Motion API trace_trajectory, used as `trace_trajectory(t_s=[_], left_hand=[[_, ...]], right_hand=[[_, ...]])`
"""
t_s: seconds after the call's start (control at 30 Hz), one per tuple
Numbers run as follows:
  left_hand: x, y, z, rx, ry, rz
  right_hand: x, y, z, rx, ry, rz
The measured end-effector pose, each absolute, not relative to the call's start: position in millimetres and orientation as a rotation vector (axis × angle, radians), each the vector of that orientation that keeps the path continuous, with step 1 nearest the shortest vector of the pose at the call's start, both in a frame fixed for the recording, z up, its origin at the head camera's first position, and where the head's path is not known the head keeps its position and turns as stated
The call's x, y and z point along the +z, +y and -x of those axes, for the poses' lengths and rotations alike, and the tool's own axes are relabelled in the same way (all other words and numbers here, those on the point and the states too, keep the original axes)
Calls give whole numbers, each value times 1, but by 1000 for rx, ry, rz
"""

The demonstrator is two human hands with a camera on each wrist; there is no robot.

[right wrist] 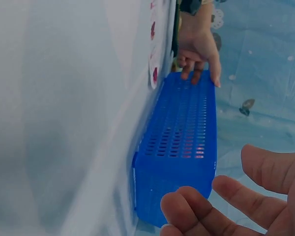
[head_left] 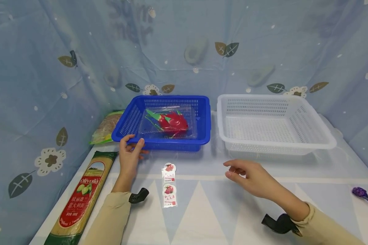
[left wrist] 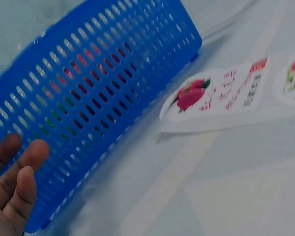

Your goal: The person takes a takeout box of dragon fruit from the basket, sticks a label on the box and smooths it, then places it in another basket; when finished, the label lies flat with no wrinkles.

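Observation:
A blue basket [head_left: 163, 145] holds a clear plastic box [head_left: 191, 131] with a red, green-tipped dragon fruit [head_left: 178, 122] inside. My left hand [head_left: 130, 160] grips its front left corner, thumb over the rim and other fingers below against the perforated wall, as the left wrist view also shows. My right hand [head_left: 254, 177] hovers above the table in front of the white basket [head_left: 279, 147], loosely bent and holding nothing. Two dragon fruit stickers [head_left: 170, 195] lie on the table between the hands.
At the left edge lies a long pack of spaghetti [head_left: 82, 194]. Behind it a bag of brown food [head_left: 105, 127] leans beside the blue basket. A purple-headed stick [head_left: 360, 193] lies far right. Patterned curtain [head_left: 178, 41] encloses the back and sides.

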State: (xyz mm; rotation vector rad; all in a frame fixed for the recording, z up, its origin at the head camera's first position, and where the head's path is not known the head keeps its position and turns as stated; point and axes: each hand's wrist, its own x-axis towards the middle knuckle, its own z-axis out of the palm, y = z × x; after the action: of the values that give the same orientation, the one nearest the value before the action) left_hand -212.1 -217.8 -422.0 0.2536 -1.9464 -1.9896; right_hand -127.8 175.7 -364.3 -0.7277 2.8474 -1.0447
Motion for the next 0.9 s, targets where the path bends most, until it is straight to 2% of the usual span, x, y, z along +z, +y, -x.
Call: trace_trajectory(t_s=[0.27, 0.5, 0.9], left_hand=[[-426, -213, 216, -1985, -1856, -204], [-431, -209, 216, -2030, -1812, -209], [-432, -211, 216, -2015, -1845, -218]], right_hand=[[-359, 151, 155, -1157, 2696, 671], [-346, 124, 194, -1470, 2349, 407], [-319, 71, 263, -1587, 2240, 254]])
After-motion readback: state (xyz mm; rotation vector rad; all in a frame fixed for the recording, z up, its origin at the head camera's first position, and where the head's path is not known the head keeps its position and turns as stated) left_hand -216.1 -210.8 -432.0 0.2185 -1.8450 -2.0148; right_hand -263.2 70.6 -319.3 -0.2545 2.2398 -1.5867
